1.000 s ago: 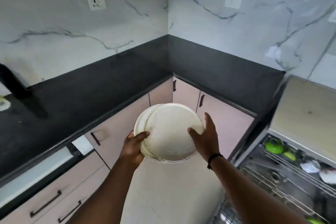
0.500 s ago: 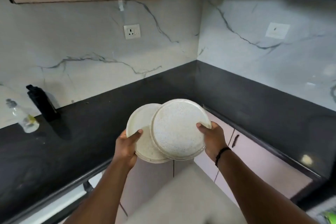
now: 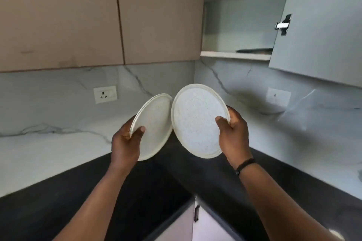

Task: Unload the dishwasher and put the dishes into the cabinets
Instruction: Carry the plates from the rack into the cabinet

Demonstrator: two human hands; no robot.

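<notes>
At centre frame, above a dark corner counter (image 3: pixel 148 191), a person holds two pale speckled plates apart, one to each hand. The left hand (image 3: pixel 125 143) grips the left plate (image 3: pixel 154 129) by its lower left rim, thumb on the face and fingers hidden behind; the right hand (image 3: pixel 233 133) grips the right plate (image 3: pixel 195 121) at its right rim in the same way. Both plates stand tilted on edge, their faces turned toward the camera, and their near rims touch or almost touch at the top; which cannot be told. Held separately like this, each plate can probably be shelved by itself, not as a stack.

At upper right, a wall cabinet stands open, its door (image 3: pixel 321 25) swung out toward the viewer. A dark flat object (image 3: pixel 254 50), too thin to identify, lies on the lower shelf (image 3: pixel 231 55), which sits well above the plates. The open door hangs over the right side of the approach and could catch a raised plate. Closed cabinet fronts (image 3: pixel 78 15) fill the upper left; a socket (image 3: pixel 105 94) sits on the marble wall behind the left plate, another (image 3: pixel 279 97) at right. No dishwasher is in view.
</notes>
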